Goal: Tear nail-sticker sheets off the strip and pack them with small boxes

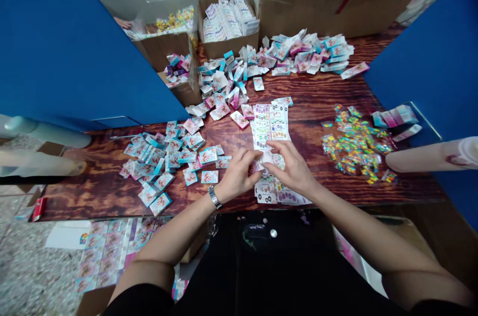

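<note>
The left hand [239,174] is half curled, thumb and fingers pinching a small box [256,165]; the right hand [293,167] is partly open at the box's white end, its grip unclear. The box is over sheets [262,124] printed with rows of coloured ovals. Packs [209,177] picturing hands lie left, bright sachets [353,142] right; their lettering is too small to read.

1 head-worn view, forward and down, near the table [308,99], edges perhaps blurry
</note>
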Demonstrator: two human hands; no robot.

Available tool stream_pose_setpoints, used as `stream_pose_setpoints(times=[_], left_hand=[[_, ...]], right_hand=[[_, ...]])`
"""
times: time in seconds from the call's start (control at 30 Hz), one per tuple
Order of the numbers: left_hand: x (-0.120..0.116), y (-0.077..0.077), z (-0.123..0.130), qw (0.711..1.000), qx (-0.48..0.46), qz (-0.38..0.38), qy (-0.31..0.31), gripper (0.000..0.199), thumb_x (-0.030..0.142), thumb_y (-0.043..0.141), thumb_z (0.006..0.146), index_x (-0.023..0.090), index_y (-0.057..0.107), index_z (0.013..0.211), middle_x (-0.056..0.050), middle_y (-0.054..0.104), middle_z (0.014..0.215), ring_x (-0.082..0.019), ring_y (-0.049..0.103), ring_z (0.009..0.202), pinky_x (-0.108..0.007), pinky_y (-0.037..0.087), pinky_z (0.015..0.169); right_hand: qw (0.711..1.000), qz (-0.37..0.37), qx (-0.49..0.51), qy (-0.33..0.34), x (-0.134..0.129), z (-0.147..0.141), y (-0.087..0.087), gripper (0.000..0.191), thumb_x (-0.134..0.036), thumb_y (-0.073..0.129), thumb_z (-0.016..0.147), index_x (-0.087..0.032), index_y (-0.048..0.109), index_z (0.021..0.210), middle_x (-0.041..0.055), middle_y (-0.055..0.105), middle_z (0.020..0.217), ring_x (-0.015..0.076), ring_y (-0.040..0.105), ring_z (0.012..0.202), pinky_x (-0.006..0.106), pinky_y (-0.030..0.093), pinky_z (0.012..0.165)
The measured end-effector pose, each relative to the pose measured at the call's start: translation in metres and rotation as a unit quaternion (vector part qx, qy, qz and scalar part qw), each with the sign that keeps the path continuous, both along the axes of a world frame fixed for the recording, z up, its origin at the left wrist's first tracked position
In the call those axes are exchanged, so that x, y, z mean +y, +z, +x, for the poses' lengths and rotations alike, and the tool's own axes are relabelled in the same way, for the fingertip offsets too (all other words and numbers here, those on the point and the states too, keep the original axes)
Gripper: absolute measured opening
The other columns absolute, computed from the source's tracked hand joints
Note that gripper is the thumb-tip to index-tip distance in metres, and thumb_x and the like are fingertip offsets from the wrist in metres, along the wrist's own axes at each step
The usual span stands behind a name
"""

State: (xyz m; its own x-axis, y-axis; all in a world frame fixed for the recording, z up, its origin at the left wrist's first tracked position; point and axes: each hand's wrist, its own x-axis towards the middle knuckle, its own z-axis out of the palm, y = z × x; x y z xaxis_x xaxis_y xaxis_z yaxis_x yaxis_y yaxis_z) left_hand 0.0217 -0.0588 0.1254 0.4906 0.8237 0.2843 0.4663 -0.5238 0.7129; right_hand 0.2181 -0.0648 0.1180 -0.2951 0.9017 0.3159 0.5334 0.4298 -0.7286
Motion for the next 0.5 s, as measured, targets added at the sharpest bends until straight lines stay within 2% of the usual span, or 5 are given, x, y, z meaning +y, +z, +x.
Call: stream_pose_setpoints(times=[0.1,0.33,0.5], left_hand=[[-0.001,-0.002,0.0,1.0,0.014,0.02,0.001,0.031,0.016,0.058,0.082,0.019,0.054,0.113,-0.008,0.056,0.106,-0.022,0.054,0.098,-0.036,0.047,0.084],[-0.006,-0.008,0.005,0.989,0.073,0.12,0.036,0.032,0.016,0.053,0.085,0.018,0.053,0.118,-0.011,0.056,0.111,-0.023,0.053,0.099,-0.038,0.047,0.085],[-0.01,-0.008,0.008,0.988,0.045,0.125,0.078,0.037,0.015,0.052,0.086,0.016,0.047,0.123,-0.011,0.056,0.109,-0.023,0.053,0.102,-0.038,0.048,0.088]], right_hand=[[0.995,-0.086,0.044,-0.031,-0.004,-0.004,-0.002,0.047,-0.032,0.062,0.087,-0.025,0.046,0.131,0.0066,0.06,0.108,0.019,0.062,0.087,0.038,0.056,0.08],[0.992,-0.022,0.096,-0.081,-0.018,-0.023,0.007,0.031,-0.022,0.056,0.09,-0.024,0.053,0.121,0.0043,0.065,0.102,0.0171,0.064,0.088,0.035,0.054,0.084],[0.969,-0.095,0.211,-0.089,-0.015,-0.029,0.009,0.019,-0.03,0.059,0.089,-0.023,0.06,0.107,0.0046,0.067,0.103,0.0174,0.065,0.094,0.034,0.056,0.085]])
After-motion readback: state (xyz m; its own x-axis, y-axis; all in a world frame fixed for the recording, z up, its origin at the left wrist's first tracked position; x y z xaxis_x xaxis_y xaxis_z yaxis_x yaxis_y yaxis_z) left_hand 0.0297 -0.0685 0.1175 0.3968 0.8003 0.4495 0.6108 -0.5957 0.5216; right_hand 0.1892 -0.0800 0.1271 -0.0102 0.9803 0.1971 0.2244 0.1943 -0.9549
